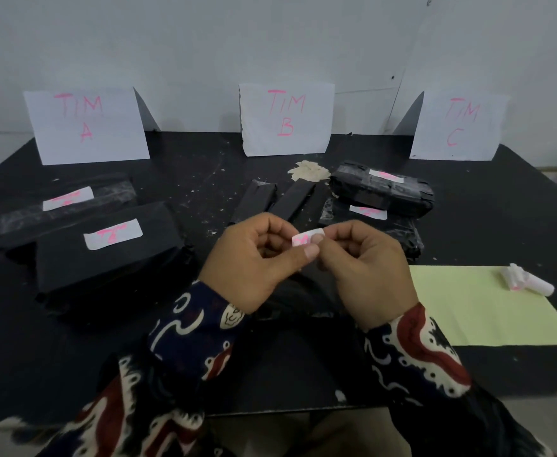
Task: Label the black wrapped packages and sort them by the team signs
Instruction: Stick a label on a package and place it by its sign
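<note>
My left hand (254, 262) and my right hand (363, 268) meet above the table's middle and pinch a small white label (307, 238) with pink writing between them. Below the hands lies a black wrapped package (290, 298), mostly hidden. Two labelled black packages, a near one (105, 255) and a far one (62, 206), lie at the left before the TIM A sign (85, 125). Two more labelled packages, an upper one (382, 189) and a lower one (376, 222), are stacked at the right. Two slim unlabelled black packages (277, 201) lie before the TIM B sign (285, 118). The TIM C sign (457, 125) stands at the back right.
A pale yellow-green sheet (478, 308) lies on the black table (204, 173) at the right, with crumpled white label backing (528, 282) on its far corner. Torn beige scraps (308, 169) sit near the TIM B sign. The table's front edge runs just under my forearms.
</note>
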